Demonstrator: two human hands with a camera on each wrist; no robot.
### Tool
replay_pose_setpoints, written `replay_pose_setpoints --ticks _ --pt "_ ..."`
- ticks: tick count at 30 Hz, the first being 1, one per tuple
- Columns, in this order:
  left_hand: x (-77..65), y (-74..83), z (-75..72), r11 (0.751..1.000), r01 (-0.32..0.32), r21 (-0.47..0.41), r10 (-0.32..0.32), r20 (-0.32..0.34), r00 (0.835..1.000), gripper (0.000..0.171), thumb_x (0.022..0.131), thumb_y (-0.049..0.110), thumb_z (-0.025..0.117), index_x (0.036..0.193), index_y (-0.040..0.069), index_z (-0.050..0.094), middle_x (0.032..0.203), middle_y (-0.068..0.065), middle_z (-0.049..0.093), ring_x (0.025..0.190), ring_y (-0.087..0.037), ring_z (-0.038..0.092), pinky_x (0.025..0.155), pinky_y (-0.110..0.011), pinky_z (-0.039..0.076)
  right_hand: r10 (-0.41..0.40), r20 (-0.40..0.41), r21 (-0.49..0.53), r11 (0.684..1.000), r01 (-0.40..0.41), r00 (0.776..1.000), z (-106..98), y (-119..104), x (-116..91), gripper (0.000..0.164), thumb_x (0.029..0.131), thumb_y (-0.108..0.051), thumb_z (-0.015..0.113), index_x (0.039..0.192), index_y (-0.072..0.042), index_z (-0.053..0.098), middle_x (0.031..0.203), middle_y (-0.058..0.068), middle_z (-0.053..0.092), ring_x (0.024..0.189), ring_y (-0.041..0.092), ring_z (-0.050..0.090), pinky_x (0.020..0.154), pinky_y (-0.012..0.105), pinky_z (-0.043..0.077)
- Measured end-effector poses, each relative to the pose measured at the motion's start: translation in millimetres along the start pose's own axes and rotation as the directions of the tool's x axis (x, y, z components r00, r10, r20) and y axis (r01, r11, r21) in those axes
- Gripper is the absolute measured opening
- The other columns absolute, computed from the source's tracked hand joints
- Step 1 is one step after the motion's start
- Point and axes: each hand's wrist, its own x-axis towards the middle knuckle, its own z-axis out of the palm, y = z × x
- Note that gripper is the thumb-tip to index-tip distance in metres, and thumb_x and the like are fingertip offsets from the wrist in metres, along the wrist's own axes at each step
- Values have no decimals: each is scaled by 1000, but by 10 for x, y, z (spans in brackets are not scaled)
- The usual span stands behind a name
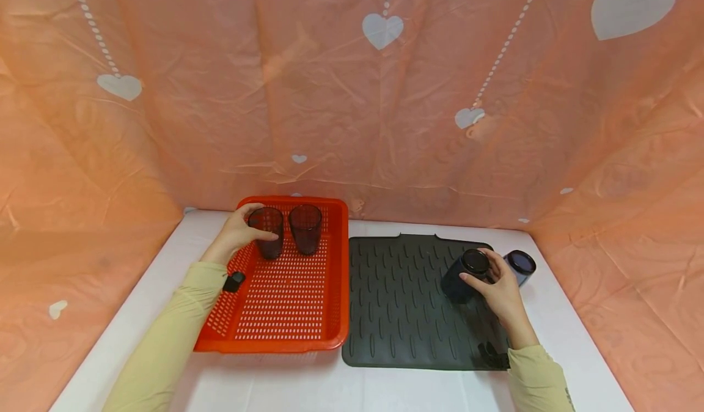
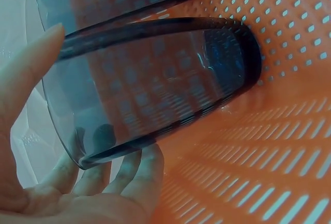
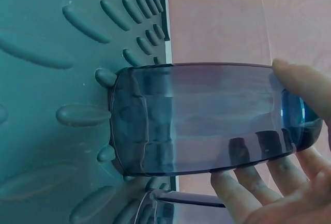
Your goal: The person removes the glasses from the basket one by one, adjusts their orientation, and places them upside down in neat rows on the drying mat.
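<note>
My left hand (image 1: pixel 242 233) reaches over the left side of an orange-red plastic basket (image 1: pixel 342 277) and grips a dark see-through drinking glass (image 1: pixel 269 235) near its rim. In the left wrist view, thumb and fingers lie on opposite sides of that glass (image 2: pixel 150 79), whose base meets the basket floor. A second glass (image 1: pixel 305 230) stands upright beside it. My right hand (image 1: pixel 503 290) holds another dark glass (image 1: pixel 462 280) by its base end. That glass is upside down, its rim against the ridged dark drying mat (image 1: pixel 396 314) in the right wrist view.
Another upside-down glass (image 1: pixel 519 264) stands just right of my right hand, at the mat's right edge. Basket and mat lie side by side on a white table (image 1: pixel 275 381). An orange curtain with white hearts (image 1: pixel 382 30) hangs behind and along both sides.
</note>
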Motion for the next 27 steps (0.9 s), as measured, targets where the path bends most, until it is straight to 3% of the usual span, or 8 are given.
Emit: replay_pose_setpoints --ticks 8,20,27 --pt "-37 26 15 999 -20 42 22 -47 999 82 74 4 81 142 0 36 149 -25 27 136 -43 22 98 -53 39 5 3 3 1000 -5 1000 14 -2 -6 75 82 -10 77 144 -3 35 144 20 40 132 41 34 104 57 31" --pt "-119 46 3 998 3 65 2 -80 997 81 72 6 83 140 1 38 149 -21 30 137 -42 22 102 -53 35 -12 14 -12 1000 12 1000 9 -21 24 74 83 -11 76 143 -2 35 144 20 40 131 41 36 103 57 32" --pt "-185 54 5 999 7 45 -4 -63 998 81 73 7 83 140 0 37 147 -22 30 135 -42 24 102 -54 36 -12 25 -15 1000 13 1000 -19 -21 15 74 82 -9 76 142 -1 34 142 22 41 131 42 35 103 57 32"
